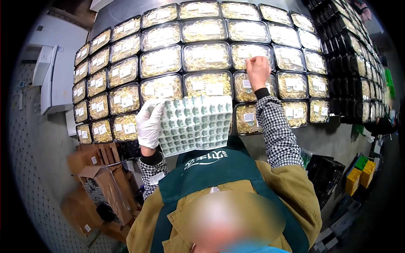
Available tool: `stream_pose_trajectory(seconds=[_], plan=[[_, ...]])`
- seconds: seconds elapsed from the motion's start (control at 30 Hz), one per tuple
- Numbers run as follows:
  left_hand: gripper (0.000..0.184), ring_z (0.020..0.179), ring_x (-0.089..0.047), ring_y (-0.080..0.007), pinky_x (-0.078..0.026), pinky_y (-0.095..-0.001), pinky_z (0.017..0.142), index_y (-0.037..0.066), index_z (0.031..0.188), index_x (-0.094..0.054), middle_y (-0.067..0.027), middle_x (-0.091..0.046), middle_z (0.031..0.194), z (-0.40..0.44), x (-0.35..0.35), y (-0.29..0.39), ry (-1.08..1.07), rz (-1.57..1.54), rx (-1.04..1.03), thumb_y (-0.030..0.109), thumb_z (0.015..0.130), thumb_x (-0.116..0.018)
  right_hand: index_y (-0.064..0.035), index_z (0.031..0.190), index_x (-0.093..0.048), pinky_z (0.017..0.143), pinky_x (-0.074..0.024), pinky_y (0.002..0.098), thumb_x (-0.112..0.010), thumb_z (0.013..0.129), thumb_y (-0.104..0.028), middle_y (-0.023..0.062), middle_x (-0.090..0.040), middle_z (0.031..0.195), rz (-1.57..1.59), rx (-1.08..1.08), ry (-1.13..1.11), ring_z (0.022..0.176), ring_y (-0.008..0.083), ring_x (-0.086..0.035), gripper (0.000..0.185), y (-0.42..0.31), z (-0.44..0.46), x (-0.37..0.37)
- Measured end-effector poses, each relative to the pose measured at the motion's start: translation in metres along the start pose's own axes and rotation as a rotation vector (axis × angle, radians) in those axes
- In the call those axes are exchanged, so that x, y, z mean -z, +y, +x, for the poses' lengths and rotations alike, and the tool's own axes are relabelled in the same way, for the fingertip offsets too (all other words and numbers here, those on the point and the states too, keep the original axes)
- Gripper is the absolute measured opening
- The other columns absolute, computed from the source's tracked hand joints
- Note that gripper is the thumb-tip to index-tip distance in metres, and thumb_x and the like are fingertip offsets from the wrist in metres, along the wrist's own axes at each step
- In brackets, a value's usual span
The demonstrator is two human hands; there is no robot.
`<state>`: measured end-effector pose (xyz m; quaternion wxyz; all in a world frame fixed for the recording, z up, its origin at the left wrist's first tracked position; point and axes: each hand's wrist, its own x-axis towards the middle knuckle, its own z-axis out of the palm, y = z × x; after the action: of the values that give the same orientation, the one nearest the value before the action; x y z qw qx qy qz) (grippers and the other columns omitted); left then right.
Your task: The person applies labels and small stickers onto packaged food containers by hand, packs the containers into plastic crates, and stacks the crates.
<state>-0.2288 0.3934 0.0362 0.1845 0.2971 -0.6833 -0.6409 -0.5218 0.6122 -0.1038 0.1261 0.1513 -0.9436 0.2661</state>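
While gripping one label sheet (196,124) by its edge with the gloved left hand (151,122), covering part of eight columns of sprout trays (206,57), bunching the bare right hand (258,71) over one tray (240,54), not showing whether pinching anything.

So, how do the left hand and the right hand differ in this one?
The left hand wears a white glove, while the right hand is bare. The left hand grips a sheet with rows of green print; the right hand holds no such sheet, its fingers drawn together over the packs. The right hand also reaches farther forward than the left hand. Both come out of checked sleeves with dark cuffs.
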Motion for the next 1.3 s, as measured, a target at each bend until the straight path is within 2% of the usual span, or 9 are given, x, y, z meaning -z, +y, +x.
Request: stream_pose_trajectory(seconds=[0.13, 0.23, 0.3, 0.5, 0.63, 0.7, 0.77, 1.03, 1.3], plan=[[0.014, 0.08, -0.056, -0.0055, -0.045, -0.0203, 0.071, -0.001, 0.101, -0.064, -0.0001, -0.065, 0.089, 0.012, -0.011, -0.001, 0.007, 0.047, -0.004, 0.006, 0.088, -0.063, -0.0031, 0.094, -0.056, 0.069, -0.0446, 0.0364, -0.064, 0.08, -0.014, 0.0116, -0.058, 0.091, 0.229, 0.057, 0.013, 0.079, 0.027, -0.057, 0.019, 0.006, 0.013, 0.008], [0.017, 0.072, -0.059, -0.0068, -0.047, -0.0219, 0.067, 0.0, 0.1, -0.065, -0.0046, -0.068, 0.082, 0.021, -0.023, -0.002, 0.068, 0.206, -0.148, 0.009, 0.085, -0.066, -0.0037, 0.102, -0.062, 0.073, -0.0483, 0.0353, -0.066, 0.081, -0.016, 0.0106, -0.061, 0.092, 0.824, 0.129, -0.548, 0.083, 0.0236, -0.059, 0.024, -0.062, 0.009, 0.066], [0.017, 0.068, -0.059, -0.0069, -0.047, -0.0228, 0.063, 0.001, 0.098, -0.066, -0.0059, -0.067, 0.077, 0.025, -0.031, 0.004, 0.063, 0.213, -0.202, 0.011, 0.084, -0.068, -0.0058, 0.106, -0.061, 0.079, -0.048, 0.0352, -0.067, 0.082, -0.017, 0.0094, -0.061, 0.094, 0.801, 0.575, -0.645, 0.086, 0.0237, -0.059, 0.027, -0.104, 0.001, 0.092], [0.014, 0.064, -0.056, -0.0063, -0.046, -0.0231, 0.058, -0.001, 0.093, -0.066, -0.0043, -0.066, 0.073, 0.031, -0.039, 0.016, 0.06, 0.316, -0.167, 0.011, 0.085, -0.067, -0.0096, 0.099, -0.063, 0.075, -0.0454, 0.0339, -0.066, 0.082, -0.014, 0.0057, -0.059, 0.088, 0.588, 0.836, -0.551, 0.083, 0.0217, -0.056, 0.018, -0.134, -0.005, 0.107], [0.014, 0.06, -0.052, -0.0057, -0.044, -0.0224, 0.056, -0.002, 0.089, -0.065, -0.0018, -0.064, 0.068, 0.039, -0.04, -0.002, 0.062, 0.232, -0.069, 0.011, 0.085, -0.066, -0.01, 0.097, -0.063, 0.071, -0.0457, 0.0298, -0.063, 0.083, -0.008, 0.0034, -0.059, 0.085, 0.817, 0.743, -0.705, 0.08, 0.0175, -0.056, 0.014, -0.122, -0.001, 0.105], [0.014, 0.063, -0.051, -0.0043, -0.043, -0.0213, 0.058, -0.003, 0.091, -0.065, -0.0009, -0.063, 0.07, 0.04, -0.04, 0.004, 0.086, 0.21, -0.056, 0.01, 0.085, -0.066, -0.0072, 0.108, -0.058, 0.072, -0.0466, 0.0251, -0.063, 0.084, -0.006, 0.0034, -0.059, 0.085, 1.094, 0.119, -0.717, 0.081, 0.0137, -0.056, 0.024, -0.091, 0.022, 0.073], [0.014, 0.067, -0.051, -0.0036, -0.043, -0.0202, 0.06, -0.003, 0.094, -0.065, 0.0006, -0.064, 0.074, 0.039, -0.037, 0.0, 0.112, 0.084, -0.043, 0.008, 0.086, -0.064, -0.0012, 0.116, -0.051, 0.07, -0.0489, 0.0243, -0.064, 0.082, -0.007, 0.0068, -0.059, 0.093, 1.083, -0.101, -0.321, 0.08, 0.011, -0.057, 0.037, -0.057, 0.077, 0.03], [0.008, 0.066, -0.048, -0.0028, -0.04, -0.0185, 0.059, -0.001, 0.087, -0.063, 0.0031, -0.06, 0.073, 0.039, -0.021, 0.005, 0.17, 0.107, 0.061, 0.007, 0.088, -0.062, -0.0021, 0.124, -0.044, 0.074, -0.0479, 0.0349, -0.062, 0.076, 0.002, 0.0131, -0.052, 0.102, 0.32, 0.206, -0.036, 0.08, 0.0221, -0.058, 0.052, -0.004, 0.127, -0.06], [0.006, 0.067, -0.05, -0.0038, -0.041, -0.0189, 0.062, 0.001, 0.086, -0.062, 0.0024, -0.059, 0.074, 0.042, -0.012, -0.002, 0.222, 0.111, 0.074, 0.006, 0.088, -0.061, -0.0006, 0.119, -0.048, 0.071, -0.0463, 0.0334, -0.062, 0.079, -0.003, 0.0099, -0.06, 0.088, 0.498, 0.113, 0.063, 0.077, 0.0203, -0.059, 0.043, -0.011, 0.174, -0.062]])
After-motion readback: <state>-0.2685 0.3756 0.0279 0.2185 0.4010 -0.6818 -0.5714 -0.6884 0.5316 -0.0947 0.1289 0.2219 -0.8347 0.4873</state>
